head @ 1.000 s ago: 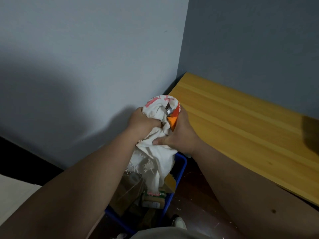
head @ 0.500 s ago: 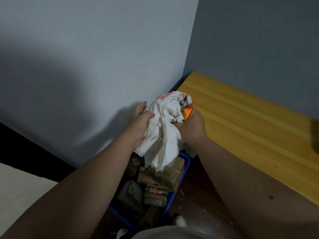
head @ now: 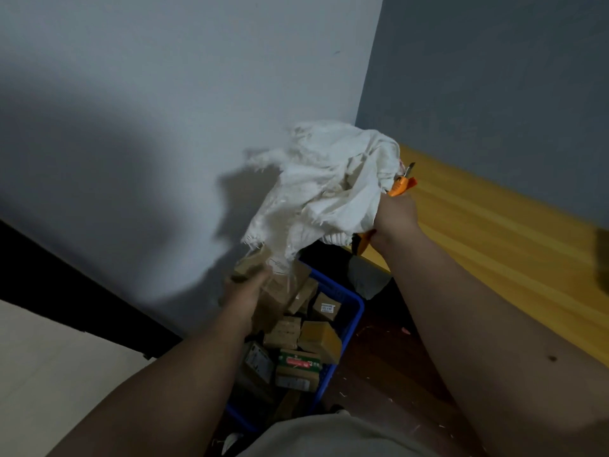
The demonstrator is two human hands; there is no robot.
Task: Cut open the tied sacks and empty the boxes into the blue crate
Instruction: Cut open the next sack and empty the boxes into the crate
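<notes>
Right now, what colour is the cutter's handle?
Orange, on the cutter gripped in the right hand; head view.

Pale grey walls [head: 164, 94], yellow wooden tabletop [head: 494, 245], dark reddish floor [head: 385, 364]
</notes>
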